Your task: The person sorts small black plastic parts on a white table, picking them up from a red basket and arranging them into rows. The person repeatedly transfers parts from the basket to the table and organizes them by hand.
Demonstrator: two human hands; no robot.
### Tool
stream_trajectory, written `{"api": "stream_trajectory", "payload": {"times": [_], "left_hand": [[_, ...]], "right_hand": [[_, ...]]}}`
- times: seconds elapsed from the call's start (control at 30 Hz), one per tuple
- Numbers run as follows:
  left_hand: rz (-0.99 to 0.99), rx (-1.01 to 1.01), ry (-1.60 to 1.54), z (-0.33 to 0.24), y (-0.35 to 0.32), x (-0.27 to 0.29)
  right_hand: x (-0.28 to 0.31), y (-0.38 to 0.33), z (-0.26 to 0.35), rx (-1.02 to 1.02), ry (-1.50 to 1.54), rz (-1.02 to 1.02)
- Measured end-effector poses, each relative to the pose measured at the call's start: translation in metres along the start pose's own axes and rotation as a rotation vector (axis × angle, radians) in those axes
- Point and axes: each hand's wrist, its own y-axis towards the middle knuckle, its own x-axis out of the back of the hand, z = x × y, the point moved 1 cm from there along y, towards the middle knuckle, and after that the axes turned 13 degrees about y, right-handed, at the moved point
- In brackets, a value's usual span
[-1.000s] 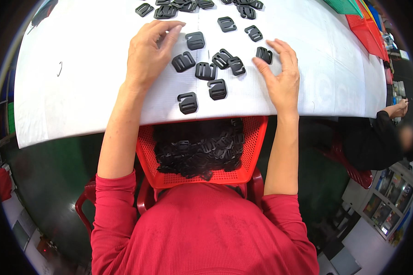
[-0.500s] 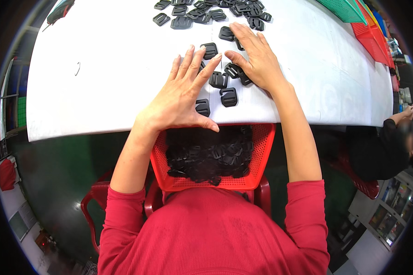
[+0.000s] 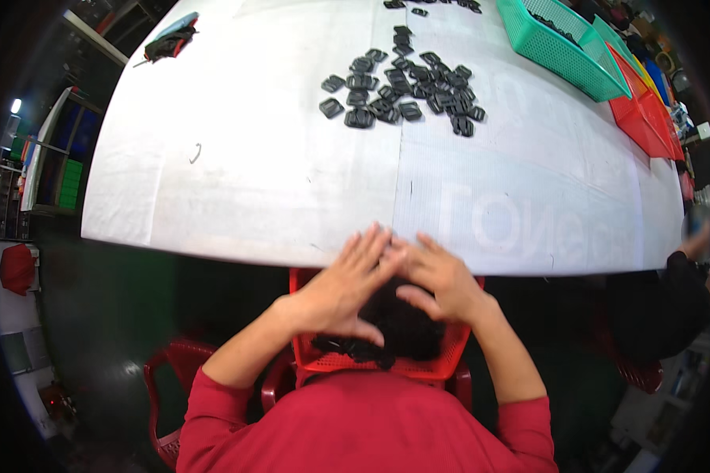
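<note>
My left hand (image 3: 338,290) and my right hand (image 3: 448,282) meet at the table's near edge, fingers stretched out and their tips overlapping. Both palms are over a red plastic basket (image 3: 442,367) at my lap. Inside it lies a heap of black plastic buckles (image 3: 406,327), blurred and partly covered by my hands. Farther away on the white-covered table (image 3: 252,173), a loose cluster of black strap buckles (image 3: 445,99) is spread out. Nothing is visibly gripped in either hand; the space beneath the fingers is hidden.
A green basket (image 3: 556,49) with dark pieces and a red basket (image 3: 645,118) stand at the table's right edge. A dark tool-like bundle (image 3: 172,41) lies far left. More buckles (image 3: 420,12) are at the back. Another person's dark sleeve (image 3: 674,288) shows at right, a red chair (image 3: 166,386) at left.
Both hands have come back from the table to its near edge over the basket. The buckles that lay by them are gone from that spot. The view has shifted, showing more of the far table.
</note>
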Motion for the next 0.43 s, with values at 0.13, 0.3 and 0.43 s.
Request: {"api": "stream_trajectory", "payload": {"times": [0.13, 0.3, 0.43], "left_hand": [[0.092, -0.071, -0.305, -0.001, -0.011, 0.021], [-0.223, 0.166, -0.03, 0.066, 0.023, 0.068], [-0.28, 0.459, 0.225, 0.159, 0.067, 0.071]], "right_hand": [[-0.004, -0.013, 0.021, -0.085, 0.263, 0.087], [0.02, 0.011, 0.013, -0.057, 0.019, -0.16], [0.017, 0.021, -0.017, -0.231, -0.17, -0.249]]}}
